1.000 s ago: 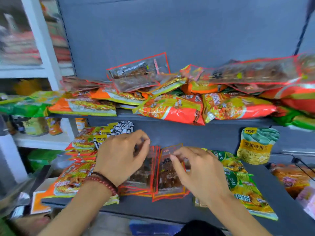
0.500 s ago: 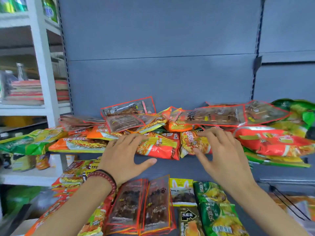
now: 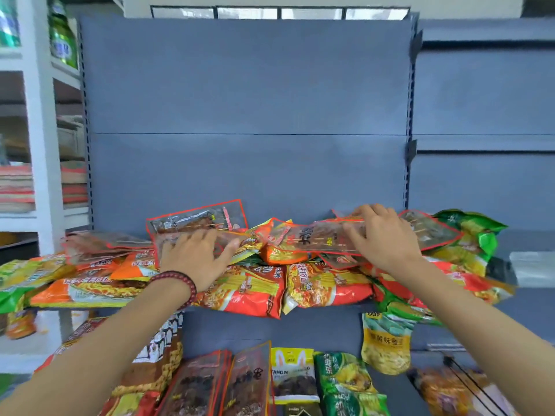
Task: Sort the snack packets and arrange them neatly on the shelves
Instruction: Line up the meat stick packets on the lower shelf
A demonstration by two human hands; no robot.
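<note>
Right hand point(image 3: 381, 238) grip is pinching the clear red-edged packet point(image 3: 318, 238) atop the upper shelf point(image 3: 327, 308) pile at 1 o'clock, left hand point(image 3: 198, 259) lies flat, released, at 11, so I'd lift it straight up, not drag neighbours off.

Left hand point(image 3: 195, 256), right hand point(image 3: 383, 238) lifted onto clear packets point(image 3: 318, 240).

Grey back panel point(image 3: 246, 100) behind, white shelving unit point(image 3: 42, 145) left, windows point(image 3: 279, 12) above
</note>
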